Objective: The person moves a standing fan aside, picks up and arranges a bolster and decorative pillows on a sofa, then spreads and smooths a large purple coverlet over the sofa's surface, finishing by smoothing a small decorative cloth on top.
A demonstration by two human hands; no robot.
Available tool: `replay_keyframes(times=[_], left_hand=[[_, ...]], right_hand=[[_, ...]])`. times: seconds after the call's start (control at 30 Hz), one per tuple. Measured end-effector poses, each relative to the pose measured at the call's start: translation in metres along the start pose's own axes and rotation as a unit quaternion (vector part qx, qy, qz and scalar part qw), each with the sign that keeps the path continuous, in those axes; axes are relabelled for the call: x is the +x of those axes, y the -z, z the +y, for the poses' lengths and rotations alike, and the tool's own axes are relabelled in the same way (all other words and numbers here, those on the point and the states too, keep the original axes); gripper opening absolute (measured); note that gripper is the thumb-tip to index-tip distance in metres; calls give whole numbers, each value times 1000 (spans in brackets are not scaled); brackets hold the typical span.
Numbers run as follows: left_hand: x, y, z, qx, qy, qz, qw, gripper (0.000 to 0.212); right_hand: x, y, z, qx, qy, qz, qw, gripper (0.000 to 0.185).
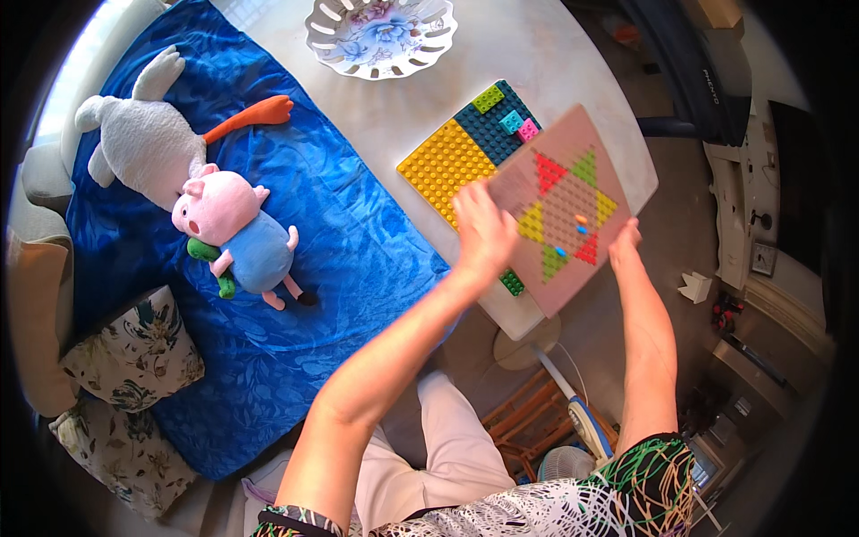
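A wooden Chinese checkers board (567, 268) is held above the table in both hands, slightly blurred. My left hand (484, 225) grips its left edge, and my right hand (625, 238) has hold of the right edge. On its coloured star sit an orange peg (581, 219) and two blue pegs (560, 252). Partly hidden below it is a building-brick baseplate (439, 164) with yellow and dark blue sections. That plate carries a lime brick (488, 99), a turquoise brick (511, 121) and a pink brick (528, 129). A green studded section (512, 282) shows under the board's near side.
A white openwork flowered dish (381, 40) stands at the back of the pale table (295, 50). Left, a sofa under a blue blanket (362, 282) bears a pink pig plush (251, 231), a white plush (147, 141) and floral cushions (137, 352). A fan (567, 463) is on the floor.
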State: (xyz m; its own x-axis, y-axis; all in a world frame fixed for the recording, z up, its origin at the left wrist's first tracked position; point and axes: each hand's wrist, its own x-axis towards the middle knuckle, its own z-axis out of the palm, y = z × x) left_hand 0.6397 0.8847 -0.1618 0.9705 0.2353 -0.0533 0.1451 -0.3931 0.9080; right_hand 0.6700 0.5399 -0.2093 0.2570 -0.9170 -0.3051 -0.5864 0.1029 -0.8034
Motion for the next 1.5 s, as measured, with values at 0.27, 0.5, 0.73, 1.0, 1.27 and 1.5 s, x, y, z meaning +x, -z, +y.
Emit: replay_keyframes(times=[0.27,0.5,0.73,1.0,1.27,1.5], left_hand=[[-89,-2,82,-111,71,-188,973,63],[-109,4,122,-177,49,-232,955,66],[-130,18,142,-185,26,-257,948,72],[-113,18,111,-134,15,-193,972,72],[-16,14,-13,-25,8,-52,998,54],[30,20,-77,-36,56,-52,996,56]], right_hand=[[44,149,-17,-2,-24,50,998,41],[54,206,-21,6,-50,85,995,45],[44,211,-31,12,-65,71,995,48],[14,143,-21,30,-91,-8,995,55],[-12,14,15,75,-135,-74,985,48],[-10,-55,29,16,-96,-61,993,47]])
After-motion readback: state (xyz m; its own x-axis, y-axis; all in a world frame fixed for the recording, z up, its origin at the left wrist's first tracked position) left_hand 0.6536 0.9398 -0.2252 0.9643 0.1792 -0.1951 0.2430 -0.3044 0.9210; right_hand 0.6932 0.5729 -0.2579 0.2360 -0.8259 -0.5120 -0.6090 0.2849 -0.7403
